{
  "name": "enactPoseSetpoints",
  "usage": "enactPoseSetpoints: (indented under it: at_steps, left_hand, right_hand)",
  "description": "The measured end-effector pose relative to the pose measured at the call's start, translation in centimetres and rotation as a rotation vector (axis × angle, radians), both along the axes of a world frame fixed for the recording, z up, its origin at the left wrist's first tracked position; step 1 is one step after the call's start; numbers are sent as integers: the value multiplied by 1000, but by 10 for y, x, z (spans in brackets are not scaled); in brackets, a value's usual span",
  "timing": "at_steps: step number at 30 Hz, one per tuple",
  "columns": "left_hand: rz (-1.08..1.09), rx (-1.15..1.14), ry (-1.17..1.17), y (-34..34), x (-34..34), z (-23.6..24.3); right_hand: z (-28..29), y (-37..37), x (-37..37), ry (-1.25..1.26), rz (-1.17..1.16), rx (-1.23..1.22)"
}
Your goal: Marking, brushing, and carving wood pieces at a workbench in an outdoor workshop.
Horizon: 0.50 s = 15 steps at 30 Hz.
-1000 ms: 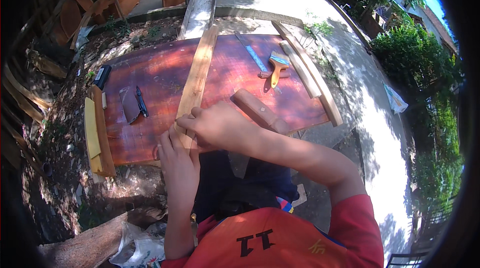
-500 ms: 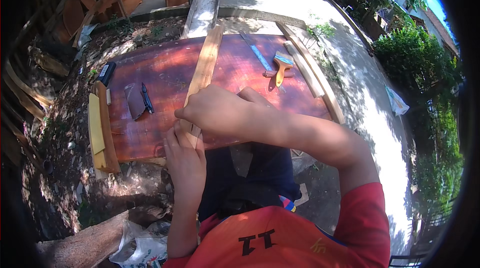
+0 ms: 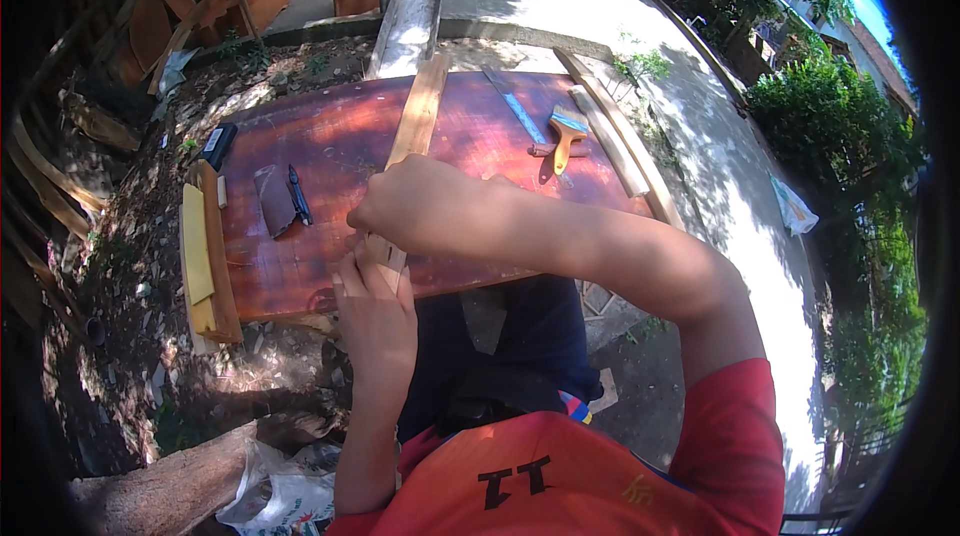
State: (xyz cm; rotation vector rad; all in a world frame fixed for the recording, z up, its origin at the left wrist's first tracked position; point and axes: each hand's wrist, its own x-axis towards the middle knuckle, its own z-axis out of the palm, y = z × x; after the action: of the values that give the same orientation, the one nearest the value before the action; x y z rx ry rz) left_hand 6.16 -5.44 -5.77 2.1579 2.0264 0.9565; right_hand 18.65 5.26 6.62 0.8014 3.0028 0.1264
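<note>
A long, flat wooden strip (image 3: 421, 113) runs from the far edge of the table towards me, with a small dark slot near its close end. My left hand (image 3: 372, 298) is closed around that near end, thumb on one side and fingers on the other. Just beyond it, my right hand (image 3: 418, 204) is curled into a fist over the strip. The back of the hand hides its fingertips and whatever they grip. Left of the strip lie a brown sandpaper sheet (image 3: 273, 201) and a dark pen-like tool (image 3: 298, 194).
The reddish wooden table (image 3: 320, 141) carries a paintbrush (image 3: 567, 136), a metal ruler (image 3: 520, 114) and wooden strips (image 3: 607, 141) on the right. A dark box-shaped object (image 3: 218, 146) and wood pieces with a yellow strip (image 3: 197, 246) line the left edge. A log (image 3: 170, 471) lies lower left.
My right fist has shifted slightly over the strip, and the bump behind its wrist shows less. My left hand keeps its hold on the near end.
</note>
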Motion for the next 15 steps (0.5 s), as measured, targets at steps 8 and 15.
enactPoseSetpoints:
  at_steps: [8, 15]
  left_hand:
    - [14, -57, -7, 0, -2, -1]
    - [4, -32, -36, -1, -2, -4]
  right_hand:
    - [12, 8, -28, -140, -106, -21]
    - [26, 9, -41, -231, -143, -35]
